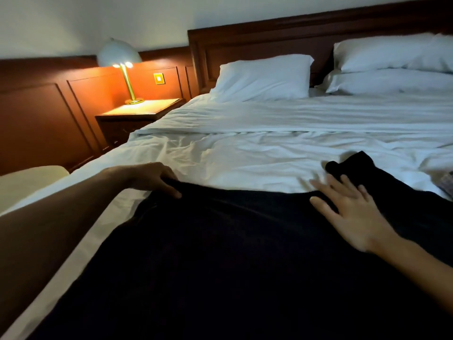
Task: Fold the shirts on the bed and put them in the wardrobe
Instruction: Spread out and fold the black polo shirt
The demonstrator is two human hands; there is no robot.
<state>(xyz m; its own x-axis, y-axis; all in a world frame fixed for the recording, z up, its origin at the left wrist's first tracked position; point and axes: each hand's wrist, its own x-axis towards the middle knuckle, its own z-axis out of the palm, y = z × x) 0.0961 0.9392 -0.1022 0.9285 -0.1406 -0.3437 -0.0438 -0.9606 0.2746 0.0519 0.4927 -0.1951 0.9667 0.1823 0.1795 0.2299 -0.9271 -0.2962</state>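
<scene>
A black shirt (220, 253) lies spread across the near part of the white bed (257, 153), filling the lower half of the view. My left hand (152, 177) grips the shirt's far left edge, fingers curled round a fold of the cloth. My right hand (350, 212) lies flat on the shirt near its far right edge, fingers spread and straight. A sleeve or corner of the black cloth (353, 165) sticks out beyond the right hand. The wardrobe is not in view.
Three white pillows (264, 77) lean against the dark wooden headboard (257, 40). A lit lamp (122, 67) stands on a wooden nightstand (139, 111) left of the bed. A bit of greyish fabric (447, 182) shows at the right edge. A pale cushion (29, 182) sits at left.
</scene>
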